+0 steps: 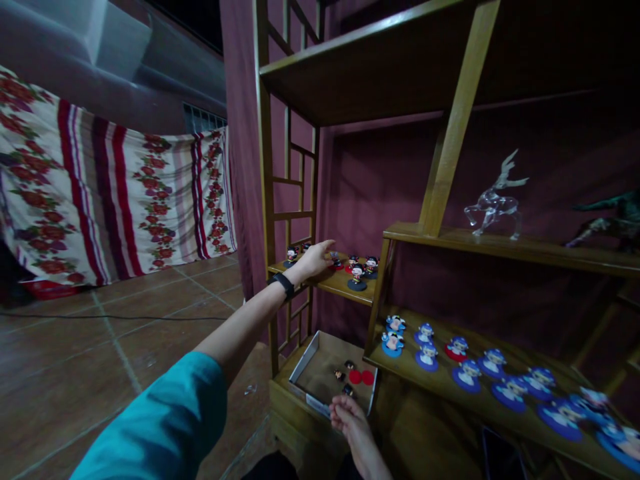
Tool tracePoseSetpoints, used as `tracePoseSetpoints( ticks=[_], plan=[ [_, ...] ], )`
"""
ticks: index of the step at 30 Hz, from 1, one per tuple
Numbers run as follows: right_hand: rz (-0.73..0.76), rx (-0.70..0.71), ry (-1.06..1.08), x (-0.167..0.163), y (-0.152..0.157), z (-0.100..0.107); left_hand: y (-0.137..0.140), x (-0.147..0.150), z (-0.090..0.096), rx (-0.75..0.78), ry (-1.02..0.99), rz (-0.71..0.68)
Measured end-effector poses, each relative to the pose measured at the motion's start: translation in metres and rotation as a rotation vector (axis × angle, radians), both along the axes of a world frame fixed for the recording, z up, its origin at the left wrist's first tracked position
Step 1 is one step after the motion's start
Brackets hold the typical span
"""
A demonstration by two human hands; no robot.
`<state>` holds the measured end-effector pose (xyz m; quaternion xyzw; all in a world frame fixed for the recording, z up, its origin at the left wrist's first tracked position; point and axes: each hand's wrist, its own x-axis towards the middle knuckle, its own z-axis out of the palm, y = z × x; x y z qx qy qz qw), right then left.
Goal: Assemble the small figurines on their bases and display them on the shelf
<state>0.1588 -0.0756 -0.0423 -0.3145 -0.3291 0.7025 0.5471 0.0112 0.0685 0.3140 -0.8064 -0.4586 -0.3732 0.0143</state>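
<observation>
Through the head camera I have my left hand (316, 259) reaching across a small wooden shelf (337, 288), its fingers stretched out and partly spread around a toy figure (337, 261). The figure sits on the shelf between the left and right ends, back from the front edge. From here I can't tell whether my fingertips are gripping it or merely beside it.

My right hand (356, 427) is low, at the near edge of a shallow box (303, 367), toward the near right corner. Its fingers are curled in toward the thumb; I can't make out anything between them, nor be sure they're bare. Inside the box, toward the right edge, lie small dark-topped pieces (339, 375) and two red discs (355, 377).

A matching figure (357, 277) stands near the shelf's front right corner, on a dark round base, and another (291, 256) is near the left front corner. Judging by these, I expect the one at my fingertips to be light and stiff, probably smooth plastic, a bit slippery and easily tipped. The join between body and base may be its weak spot. I'd pinch the trunk lightly with thumb and forefinger, or take the base by its rim, rather than pull on the head.
</observation>
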Motion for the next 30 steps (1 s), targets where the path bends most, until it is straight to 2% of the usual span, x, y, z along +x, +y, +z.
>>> tracePoseSetpoints(
  ticks=[3,14,18,24,30],
  plan=[
    [0.000,-0.009,-0.012,-0.003,0.000,0.000,0.000,0.003,-0.006,-0.061,-0.013,0.001],
    [0.000,-0.027,-0.028,-0.005,0.006,-0.006,0.011,0.004,-0.015,-0.081,-0.075,-0.062],
    [0.003,-0.001,-0.018,-0.002,0.003,-0.005,0.009,0.002,-0.015,-0.022,-0.055,-0.067],
    [0.012,0.005,0.004,0.003,0.001,-0.003,0.001,-0.017,-0.009,0.157,-0.111,0.132],
    [0.003,-0.017,0.003,-0.002,0.000,0.001,-0.002,-0.023,-0.012,0.129,-0.008,0.256]
  ],
)
